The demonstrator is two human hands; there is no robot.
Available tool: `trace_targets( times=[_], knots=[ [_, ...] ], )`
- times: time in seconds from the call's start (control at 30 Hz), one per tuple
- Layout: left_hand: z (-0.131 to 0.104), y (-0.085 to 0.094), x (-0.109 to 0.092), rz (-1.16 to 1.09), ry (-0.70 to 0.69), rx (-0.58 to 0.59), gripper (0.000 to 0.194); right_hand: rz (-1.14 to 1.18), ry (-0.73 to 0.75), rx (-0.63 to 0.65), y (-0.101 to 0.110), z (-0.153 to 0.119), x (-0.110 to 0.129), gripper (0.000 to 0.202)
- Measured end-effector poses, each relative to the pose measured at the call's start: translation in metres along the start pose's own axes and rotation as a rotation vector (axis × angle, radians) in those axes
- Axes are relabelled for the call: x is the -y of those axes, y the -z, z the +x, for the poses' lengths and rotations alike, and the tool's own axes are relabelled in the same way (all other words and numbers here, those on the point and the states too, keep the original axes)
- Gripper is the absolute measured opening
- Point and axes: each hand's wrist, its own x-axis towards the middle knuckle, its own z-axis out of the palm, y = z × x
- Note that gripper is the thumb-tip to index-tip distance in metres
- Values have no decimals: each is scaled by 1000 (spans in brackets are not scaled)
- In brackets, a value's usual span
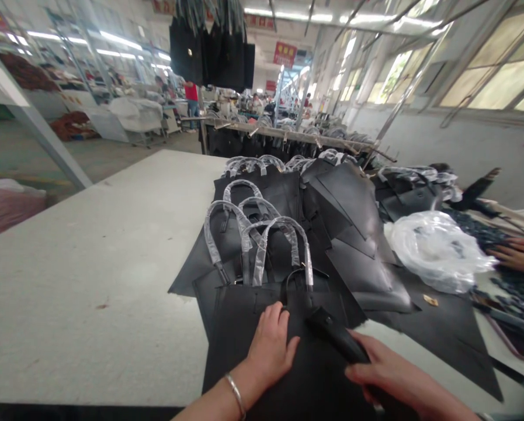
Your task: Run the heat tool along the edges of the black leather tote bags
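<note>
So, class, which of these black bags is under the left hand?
The frontmost bag, nearest the camera: the left hand rests on it, while the other bags lie farther back.

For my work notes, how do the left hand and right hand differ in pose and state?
The left hand rests on the black bag, gripping nothing; the right hand grips a black tool. The left hand's fingers point forward; the right hand's curl around the tool. Both hands are bare.

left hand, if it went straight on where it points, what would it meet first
The left hand would probably meet the top edge of the black bag, though depth there is unclear.
</note>
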Motion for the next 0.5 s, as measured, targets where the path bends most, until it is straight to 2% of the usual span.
trace_targets(
  times=[0.13, 0.23, 0.3, 0.4, 0.5],
  knots=[
    [1, 1, -2, 22, 4, 23, 44, -117, 154, -168, -10, 13, 9, 71],
    [1, 3, -3, 23, 17, 27, 48, -121, 225, -293, -7, 7, 9, 76],
    [0, 3, -3, 33, 25, 28, 53, -124, 204, -271, 1, -4, 4, 76],
    [0, 3, -2, 47, 18, 26, 57, -112, 130, -123, 9, -19, -6, 72],
    [1, 3, -2, 54, -7, 21, 55, -42, 50, -22, 7, -19, -12, 65]
  ],
)
